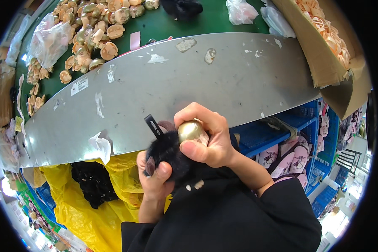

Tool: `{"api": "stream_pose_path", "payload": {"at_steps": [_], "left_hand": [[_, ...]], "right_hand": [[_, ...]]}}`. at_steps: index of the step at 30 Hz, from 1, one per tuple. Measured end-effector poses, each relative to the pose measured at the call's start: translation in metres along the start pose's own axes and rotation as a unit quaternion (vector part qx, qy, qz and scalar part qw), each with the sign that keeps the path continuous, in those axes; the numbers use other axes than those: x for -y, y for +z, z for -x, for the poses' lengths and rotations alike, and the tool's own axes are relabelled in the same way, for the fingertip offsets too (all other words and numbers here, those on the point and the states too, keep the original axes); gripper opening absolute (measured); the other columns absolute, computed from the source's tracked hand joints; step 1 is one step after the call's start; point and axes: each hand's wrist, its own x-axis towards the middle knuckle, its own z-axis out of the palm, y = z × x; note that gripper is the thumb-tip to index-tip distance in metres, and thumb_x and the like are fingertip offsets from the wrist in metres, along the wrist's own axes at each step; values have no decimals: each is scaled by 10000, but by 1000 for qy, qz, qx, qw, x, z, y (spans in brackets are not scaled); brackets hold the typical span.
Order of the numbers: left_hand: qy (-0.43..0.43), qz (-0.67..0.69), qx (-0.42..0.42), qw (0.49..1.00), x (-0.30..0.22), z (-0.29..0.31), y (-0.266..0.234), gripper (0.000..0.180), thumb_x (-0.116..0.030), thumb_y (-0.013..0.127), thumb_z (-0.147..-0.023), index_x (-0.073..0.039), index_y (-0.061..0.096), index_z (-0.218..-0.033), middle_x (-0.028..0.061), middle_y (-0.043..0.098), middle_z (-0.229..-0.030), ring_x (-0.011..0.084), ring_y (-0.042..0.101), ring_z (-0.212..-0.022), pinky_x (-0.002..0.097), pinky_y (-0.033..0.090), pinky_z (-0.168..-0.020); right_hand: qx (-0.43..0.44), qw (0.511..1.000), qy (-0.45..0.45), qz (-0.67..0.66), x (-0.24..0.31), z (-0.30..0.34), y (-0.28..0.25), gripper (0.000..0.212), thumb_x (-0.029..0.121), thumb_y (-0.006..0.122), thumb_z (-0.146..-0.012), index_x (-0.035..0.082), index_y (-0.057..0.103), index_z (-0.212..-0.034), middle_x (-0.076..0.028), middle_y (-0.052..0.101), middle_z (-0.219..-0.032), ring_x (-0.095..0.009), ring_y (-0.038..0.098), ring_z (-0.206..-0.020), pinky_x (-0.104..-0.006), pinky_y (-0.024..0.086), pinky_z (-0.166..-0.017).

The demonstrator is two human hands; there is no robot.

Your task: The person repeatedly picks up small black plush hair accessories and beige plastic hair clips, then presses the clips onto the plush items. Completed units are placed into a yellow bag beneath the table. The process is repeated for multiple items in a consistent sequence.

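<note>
A black furry plush piece (169,156) with brownish ears and a black fabric tag (153,125) is gripped in my left hand (156,178), thumb pressed on its near side. My right hand (212,143) is closed round a shiny gold, rounded plastic shell (192,131), fingers over its top and thumb below. The shell touches the plush's right side; whether it is fixed there I cannot tell. Small pale bits (195,185) show at the plush's lower end. Both hands are in front of my body, just off the metal table edge.
Many gold and peach plastic shells (109,51) lie piled on the green surface beyond the grey metal ledge (155,88). A black plush (182,9) lies there too. A yellow bag (71,201) holds black pieces at left. Blue crates (256,140) and a cardboard box (323,77) stand right.
</note>
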Motion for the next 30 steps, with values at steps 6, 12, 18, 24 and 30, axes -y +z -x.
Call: {"api": "stream_pose_path", "payload": {"at_steps": [6,12,18,24,30], "left_hand": [[-78,95,37,992,7,1,3,630,-237,855,-839,60,567,-1314,118,713,-1033,207,690,-969,317,541,-907],[-18,-95,39,995,-6,-3,11,387,-78,809,-855,54,659,-1187,103,720,-1054,168,670,-981,288,508,-923],[40,-139,-87,986,-5,-12,16,309,-35,765,-880,33,668,-1165,35,696,-1066,99,622,-961,246,473,-888],[42,-134,-90,986,1,-13,17,226,-6,719,-921,41,681,-1138,29,699,-1041,94,618,-942,230,471,-870],[78,-187,-87,975,4,-14,16,217,-36,725,-932,47,684,-1129,26,699,-1011,85,603,-922,235,476,-838]], "right_hand": [[-25,999,8,-41,-1,-3,-1,288,257,748,-910,53,593,-1042,19,585,-833,-30,498,-726,-199,403,-637],[-44,999,31,3,-13,1,-3,393,356,711,-922,14,598,-1080,8,552,-880,-40,500,-757,-194,401,-669],[-86,996,-23,-29,-4,7,0,527,503,652,-978,-23,665,-981,-25,643,-754,-43,546,-591,-188,392,-525],[-108,964,-138,200,-8,4,-8,524,504,683,-954,-20,667,-960,-31,633,-705,-73,570,-571,-215,422,-505],[-109,903,-258,325,-14,-3,-12,500,482,703,-940,-18,677,-936,-56,640,-695,-147,561,-508,-258,428,-467]]}}
